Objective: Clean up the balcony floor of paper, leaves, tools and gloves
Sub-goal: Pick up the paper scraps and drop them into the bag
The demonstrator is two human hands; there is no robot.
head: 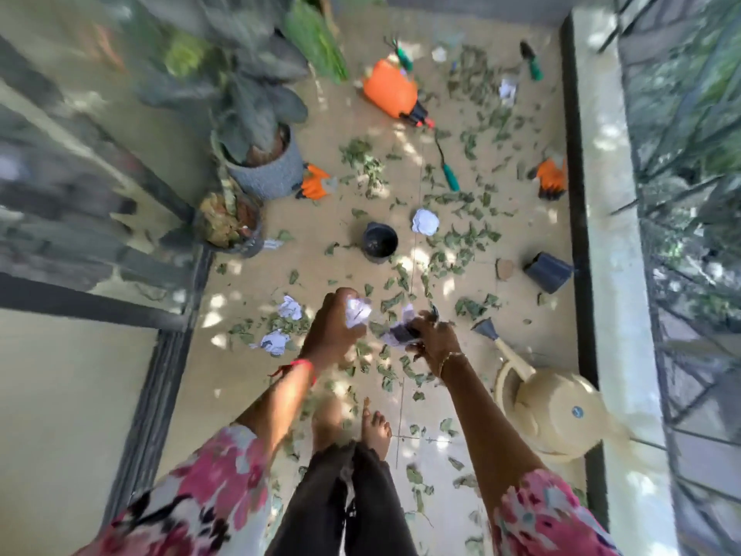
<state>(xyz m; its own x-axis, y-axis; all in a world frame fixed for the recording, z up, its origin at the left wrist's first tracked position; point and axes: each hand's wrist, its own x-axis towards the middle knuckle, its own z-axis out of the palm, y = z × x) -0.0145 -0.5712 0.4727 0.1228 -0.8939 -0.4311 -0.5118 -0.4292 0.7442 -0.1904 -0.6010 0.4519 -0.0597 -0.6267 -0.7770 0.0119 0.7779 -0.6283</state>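
Motion blur smears the whole view, worst at the edges: the plants (248,86) at 10 o'clock are mere streaks, and the railing (681,234) at 3 o'clock is hard to read. Both floral sleeves are cut off by the bottom edge. Both arms reach forward and down toward the centre, with a red thread on the left wrist and a thin bracelet on the right. The left hand (331,331) is knuckles up, its fingers curled round a white wad (358,311) that juts out at its 1 o'clock side. Just beside it, at 3 o'clock, the right hand (435,343) grips a second wad (401,333), which is shaded. Its fingers blur, so how they lie cannot be told. Leaves (465,202) litter the floor (401,126) from 12 to 6 o'clock and partly hide the bare feet. A paper ball (425,221) lies at 12 o'clock, next to an upright black pot (379,242). Two more scraps (290,307) lie at 9 o'clock of the left hand. One orange glove (316,181) touches the grey planter (266,170) at 11 o'clock, and the other glove (552,178) lies at 2 o'clock by the wall. A green-handled tool (448,166) lies between them. An orange sprayer (391,88) lies tipped over at 12 o'clock, and two more tools (531,60) lie far beyond. A watering can (557,411) sits at 4 o'clock.
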